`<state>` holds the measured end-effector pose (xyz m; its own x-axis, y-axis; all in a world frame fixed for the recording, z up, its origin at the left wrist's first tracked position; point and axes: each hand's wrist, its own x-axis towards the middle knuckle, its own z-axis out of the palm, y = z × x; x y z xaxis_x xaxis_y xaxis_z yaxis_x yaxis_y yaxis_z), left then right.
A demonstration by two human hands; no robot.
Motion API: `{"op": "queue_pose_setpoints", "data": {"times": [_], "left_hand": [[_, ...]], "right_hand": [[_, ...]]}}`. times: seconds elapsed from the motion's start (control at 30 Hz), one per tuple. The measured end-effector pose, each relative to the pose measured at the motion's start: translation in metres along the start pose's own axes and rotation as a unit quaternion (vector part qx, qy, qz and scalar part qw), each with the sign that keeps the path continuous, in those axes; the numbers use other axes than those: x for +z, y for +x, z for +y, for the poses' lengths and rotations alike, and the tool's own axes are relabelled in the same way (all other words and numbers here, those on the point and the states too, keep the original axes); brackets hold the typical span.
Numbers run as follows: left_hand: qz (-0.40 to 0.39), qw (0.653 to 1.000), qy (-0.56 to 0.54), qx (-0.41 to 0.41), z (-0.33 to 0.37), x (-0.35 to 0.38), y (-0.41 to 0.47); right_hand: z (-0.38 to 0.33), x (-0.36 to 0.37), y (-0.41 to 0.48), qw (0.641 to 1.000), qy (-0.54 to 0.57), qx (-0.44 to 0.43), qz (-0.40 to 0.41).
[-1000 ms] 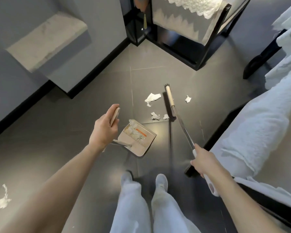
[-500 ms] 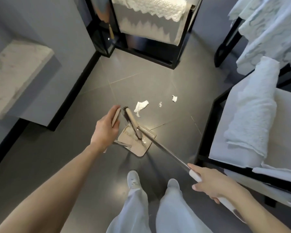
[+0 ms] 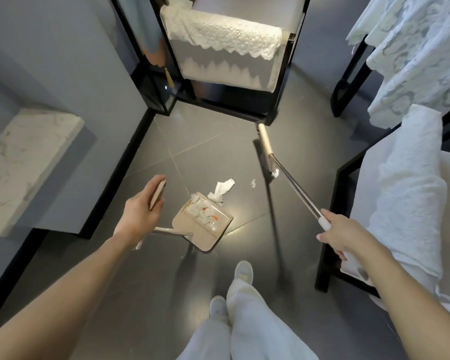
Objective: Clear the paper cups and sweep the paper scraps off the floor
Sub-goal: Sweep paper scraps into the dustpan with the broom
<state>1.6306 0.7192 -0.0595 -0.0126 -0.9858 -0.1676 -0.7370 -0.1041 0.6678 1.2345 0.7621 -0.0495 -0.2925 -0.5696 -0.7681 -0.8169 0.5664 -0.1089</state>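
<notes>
On the floor, the dustpan holds some paper; three scraps, perhaps more, lie loose beyond it. Left hand fingers clamp its handle, right hand fingers the broom.

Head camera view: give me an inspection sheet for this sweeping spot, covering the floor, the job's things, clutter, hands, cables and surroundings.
Surface: floor of dark, glossy tiles.
Job's things: dustpan sits on the floor with scraps in it. A big scrap lies at its lip, a small scrap lies to the right, and another bit is by the broom. No cups seen.
Clutter: nothing seen apart from the scraps.
Hands: left hand grips the dustpan handle; right hand grips the broom handle.
Cables: nothing seen.
Surroundings: black chair with a lace cover ahead, marble ledge on the left, white cloth over a seat on the right.
</notes>
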Motion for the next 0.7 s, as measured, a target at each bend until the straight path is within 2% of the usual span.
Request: {"op": "queue_pose_setpoints", "data": {"times": [0.17, 0.27, 0.47, 0.7], "left_hand": [[-0.011, 0.999, 0.042, 0.018, -0.005, -0.014, 0.044], [-0.025, 0.999, 0.041, 0.023, -0.007, -0.02, 0.066], [-0.053, 0.997, 0.032, 0.051, -0.011, -0.023, 0.095], [-0.084, 0.994, -0.022, 0.071, -0.029, -0.043, 0.118]], "right_hand": [[-0.017, -0.016, 0.072, 0.998, -0.05, 0.027, 0.037], [-0.035, -0.008, 0.091, 0.997, -0.072, 0.03, 0.026], [-0.09, 0.032, 0.057, 0.99, -0.12, -0.009, -0.069], [-0.17, 0.09, -0.016, 0.987, -0.076, -0.047, -0.136]]}}
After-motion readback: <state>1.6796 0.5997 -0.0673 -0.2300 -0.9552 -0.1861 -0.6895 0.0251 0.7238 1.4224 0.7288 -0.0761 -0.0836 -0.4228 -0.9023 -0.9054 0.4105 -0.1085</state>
